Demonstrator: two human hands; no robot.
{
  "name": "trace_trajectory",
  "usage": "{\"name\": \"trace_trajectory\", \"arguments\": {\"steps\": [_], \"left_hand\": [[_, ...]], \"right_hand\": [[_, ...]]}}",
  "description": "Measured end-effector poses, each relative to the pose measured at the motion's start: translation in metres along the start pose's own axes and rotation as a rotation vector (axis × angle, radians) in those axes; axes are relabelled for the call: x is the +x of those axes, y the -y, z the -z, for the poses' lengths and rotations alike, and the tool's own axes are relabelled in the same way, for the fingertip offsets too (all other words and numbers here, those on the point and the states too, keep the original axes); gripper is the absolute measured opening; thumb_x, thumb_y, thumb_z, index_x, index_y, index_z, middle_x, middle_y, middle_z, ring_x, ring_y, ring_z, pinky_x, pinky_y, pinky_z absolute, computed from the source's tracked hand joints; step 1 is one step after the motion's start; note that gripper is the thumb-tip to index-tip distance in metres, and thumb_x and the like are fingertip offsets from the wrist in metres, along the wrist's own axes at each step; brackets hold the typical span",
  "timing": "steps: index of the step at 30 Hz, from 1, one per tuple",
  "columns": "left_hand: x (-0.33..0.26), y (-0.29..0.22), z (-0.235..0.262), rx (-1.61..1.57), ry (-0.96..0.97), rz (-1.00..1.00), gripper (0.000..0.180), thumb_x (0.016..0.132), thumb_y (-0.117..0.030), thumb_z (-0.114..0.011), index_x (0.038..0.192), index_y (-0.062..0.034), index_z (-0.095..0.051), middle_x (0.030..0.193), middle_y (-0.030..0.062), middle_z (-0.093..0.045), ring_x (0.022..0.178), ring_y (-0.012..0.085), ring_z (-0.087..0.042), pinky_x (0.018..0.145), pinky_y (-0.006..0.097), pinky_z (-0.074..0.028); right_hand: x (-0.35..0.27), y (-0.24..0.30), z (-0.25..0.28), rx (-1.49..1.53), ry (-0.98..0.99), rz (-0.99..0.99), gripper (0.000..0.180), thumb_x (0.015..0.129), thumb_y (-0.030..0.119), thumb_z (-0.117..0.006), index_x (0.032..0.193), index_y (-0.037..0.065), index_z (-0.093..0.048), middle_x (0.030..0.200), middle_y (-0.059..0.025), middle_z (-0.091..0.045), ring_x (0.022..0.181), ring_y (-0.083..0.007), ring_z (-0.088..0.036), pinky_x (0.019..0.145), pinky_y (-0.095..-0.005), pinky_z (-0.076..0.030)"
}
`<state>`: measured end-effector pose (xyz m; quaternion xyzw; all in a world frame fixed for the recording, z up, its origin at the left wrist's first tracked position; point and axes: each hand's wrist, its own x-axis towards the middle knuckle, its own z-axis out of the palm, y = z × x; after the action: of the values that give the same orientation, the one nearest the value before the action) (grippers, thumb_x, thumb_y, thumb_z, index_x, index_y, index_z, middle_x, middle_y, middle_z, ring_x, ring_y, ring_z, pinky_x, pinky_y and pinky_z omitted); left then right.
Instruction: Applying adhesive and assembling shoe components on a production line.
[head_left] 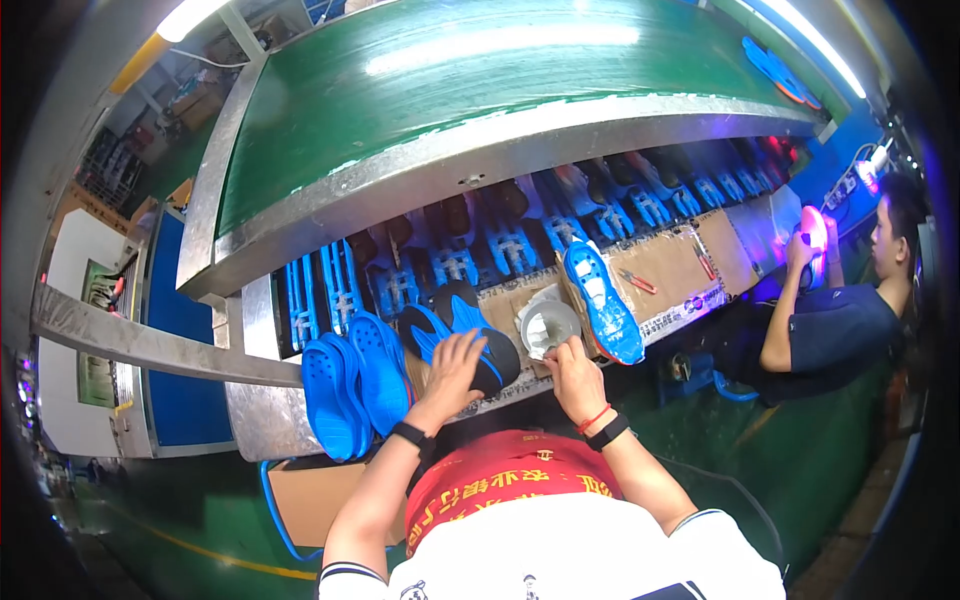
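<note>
The left hand (pixel 455 362) lies with spread fingers on top of a black and blue shoe (pixel 470 335), pressing on it more than gripping it; the fingers are apart and rest flat on the dark upper part. This shoe sits on the cardboard-covered work shelf (pixel 668 262), just in front of the person. The right hand (pixel 575 372) is closed with its fingers together near the rim of a small round white container (pixel 548 325); whether it holds a small tool I cannot tell. Just right of the container, a blue sole (pixel 603 300) lies bottom up on the shelf. To the left, a stack of blue soles (pixel 352 385) leans at the metal edge. Behind, a rack of blue shoe holders (pixel 455 265) runs under the green conveyor belt (pixel 480 70). At the far right, another person (pixel 835 325) holds a shoe under purple light.
</note>
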<state>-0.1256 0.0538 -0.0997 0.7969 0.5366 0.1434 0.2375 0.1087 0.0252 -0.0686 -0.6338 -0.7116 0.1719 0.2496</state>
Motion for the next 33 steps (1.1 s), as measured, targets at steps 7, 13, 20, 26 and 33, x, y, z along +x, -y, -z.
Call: {"name": "trace_trajectory", "arguments": {"steps": [7,13,20,26,33], "left_hand": [[0.055,0.018,-0.041,0.712,0.307,-0.476,0.090,0.066,-0.018,-0.078,0.146,-0.0084,-0.037,0.146,0.0094,-0.045,0.141,0.0253,-0.033,0.118,0.047,-0.021],[0.067,0.030,-0.040,0.635,0.278,-0.509,0.093,0.057,-0.015,-0.084,0.140,-0.0084,-0.043,0.134,0.0111,-0.050,0.134,0.0262,-0.041,0.117,0.049,-0.023],[0.030,0.056,0.002,0.395,0.164,-0.538,0.044,0.073,-0.002,-0.067,0.114,-0.0067,-0.051,0.124,0.0144,-0.052,0.128,0.0273,-0.047,0.115,0.052,-0.027],[-0.007,0.064,0.024,0.528,0.179,-0.615,0.040,0.070,-0.016,-0.072,0.107,-0.0108,-0.056,0.111,0.0075,-0.058,0.121,0.0246,-0.051,0.112,0.051,-0.031],[-0.058,0.076,0.011,0.554,0.133,-0.390,0.044,0.074,-0.007,-0.066,0.116,-0.0062,-0.056,0.128,0.0114,-0.051,0.139,0.0301,-0.035,0.116,0.051,-0.025]], "right_hand": [[-0.003,0.000,0.001,0.004,0.037,-0.003,0.012,0.089,0.012,-0.064,0.091,0.005,-0.055,0.096,-0.0157,-0.052,0.074,-0.0387,-0.063,0.063,-0.0488,-0.050],[-0.006,0.005,0.002,0.002,0.076,-0.014,0.011,0.090,0.012,-0.062,0.092,0.005,-0.055,0.096,-0.0157,-0.052,0.075,-0.0389,-0.064,0.063,-0.0497,-0.050],[-0.006,0.008,-0.003,-0.020,0.094,-0.011,0.011,0.091,0.012,-0.061,0.092,0.004,-0.054,0.096,-0.0153,-0.052,0.078,-0.0370,-0.064,0.062,-0.0480,-0.050],[0.003,0.007,-0.019,-0.156,0.114,0.033,0.008,0.087,0.005,-0.058,0.090,0.002,-0.051,0.097,-0.0171,-0.052,0.079,-0.0328,-0.065,0.061,-0.0448,-0.052],[0.028,-0.002,-0.042,-0.317,-0.056,0.029,0.011,0.085,0.001,-0.053,0.096,-0.002,-0.053,0.115,-0.0212,-0.052,0.080,-0.0338,-0.067,0.065,-0.0422,-0.057]]}}
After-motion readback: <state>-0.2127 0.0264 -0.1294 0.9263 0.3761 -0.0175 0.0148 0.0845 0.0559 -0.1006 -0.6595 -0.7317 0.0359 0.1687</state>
